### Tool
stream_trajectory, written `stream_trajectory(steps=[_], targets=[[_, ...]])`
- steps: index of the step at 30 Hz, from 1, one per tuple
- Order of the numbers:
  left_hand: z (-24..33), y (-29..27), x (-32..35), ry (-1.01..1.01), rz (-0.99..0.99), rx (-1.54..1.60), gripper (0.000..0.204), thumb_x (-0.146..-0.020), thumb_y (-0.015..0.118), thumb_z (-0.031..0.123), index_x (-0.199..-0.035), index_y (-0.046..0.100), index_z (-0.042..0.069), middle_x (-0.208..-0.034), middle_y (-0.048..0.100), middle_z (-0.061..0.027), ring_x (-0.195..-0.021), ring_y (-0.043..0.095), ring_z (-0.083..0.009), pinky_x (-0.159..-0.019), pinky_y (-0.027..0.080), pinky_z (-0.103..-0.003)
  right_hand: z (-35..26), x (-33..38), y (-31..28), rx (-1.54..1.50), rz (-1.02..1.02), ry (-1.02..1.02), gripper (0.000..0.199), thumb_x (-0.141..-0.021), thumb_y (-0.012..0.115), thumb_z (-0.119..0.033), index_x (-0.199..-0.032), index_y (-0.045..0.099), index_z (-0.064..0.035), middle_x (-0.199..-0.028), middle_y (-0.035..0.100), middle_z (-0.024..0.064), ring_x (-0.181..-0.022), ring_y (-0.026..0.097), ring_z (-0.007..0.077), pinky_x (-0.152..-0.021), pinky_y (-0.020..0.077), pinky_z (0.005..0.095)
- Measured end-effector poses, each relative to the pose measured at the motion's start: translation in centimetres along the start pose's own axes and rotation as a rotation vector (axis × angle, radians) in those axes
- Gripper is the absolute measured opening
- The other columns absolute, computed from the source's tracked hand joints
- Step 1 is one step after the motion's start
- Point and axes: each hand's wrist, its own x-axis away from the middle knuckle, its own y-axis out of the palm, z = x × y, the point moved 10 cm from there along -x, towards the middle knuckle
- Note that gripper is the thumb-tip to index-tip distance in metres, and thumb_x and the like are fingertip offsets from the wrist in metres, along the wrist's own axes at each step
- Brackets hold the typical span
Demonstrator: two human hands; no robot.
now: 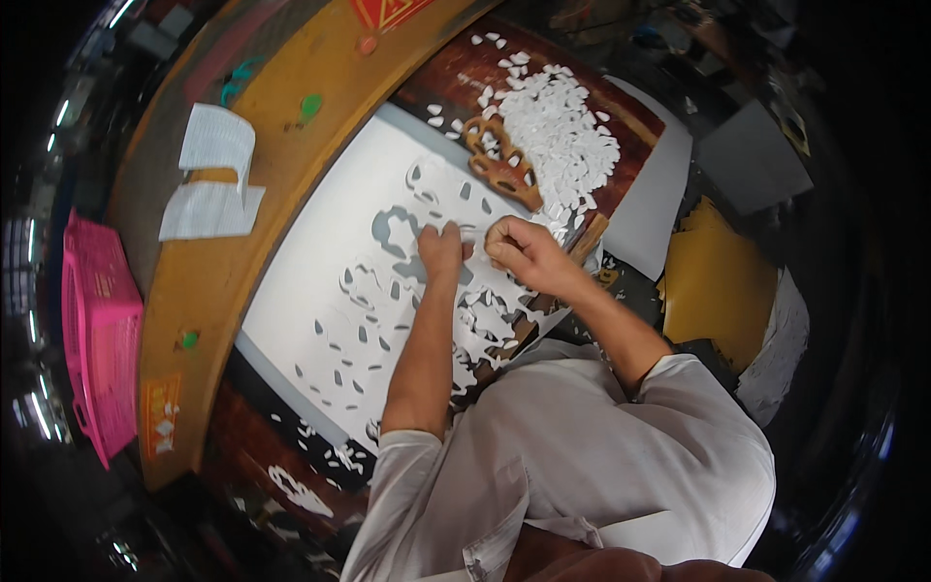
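A white sheet (315,233) with many small cut-out holes lies on a grey board in front of me. My left hand (443,254) is over the sheet, beside a larger grey gap, with its fingers curled down and together. Just right of it, my right hand (524,254) is closed, thumb against the fingers; what it holds, if anything, is hidden. Beyond the hands sits a brown cutting die (502,175) with several openings. Next to it a heap of small white cut pieces (562,126) covers the reddish-brown surface.
A yellow machine beam (281,145) crosses at the left, with papers (218,145) and a green button (310,105) on it. Farther left stands a pink basket (102,330). Yellow sheets (718,281) and grey sheets are at the right. White scraps (301,490) lie at the lower left.
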Motion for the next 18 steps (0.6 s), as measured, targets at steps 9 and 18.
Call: stream_trajectory(steps=[9,18], targets=[[-1.9,-0.7,1.0,-0.307,-0.207,0.353,0.022,-0.102,0.07,0.024,-0.098,0.062,0.004,-0.073,0.055,-0.0035,-0.062,0.058,-0.0148,-0.062,0.056,-0.032,5.9,0.7,-10.2,0.518,0.309,0.268,0.03,-0.102,0.07,-0.025,-0.109,0.073,0.0036,-0.087,0.074,0.0146,-0.083,0.072,0.0275,-0.079,0.0571,0.0376],[8.5,1.8,8.7,0.581,-0.035,-0.813,0.095,-0.088,0.083,0.042,-0.154,0.042,-0.012,-0.154,0.047,-0.0329,-0.148,0.043,-0.0478,-0.12,0.04,-0.049,10.1,-2.0,-4.2,-0.299,-0.455,0.635,0.024,-0.1,0.074,-0.026,-0.103,0.07,-0.0028,-0.069,0.063,0.0027,-0.058,0.057,0.0134,-0.057,0.046,0.0301]])
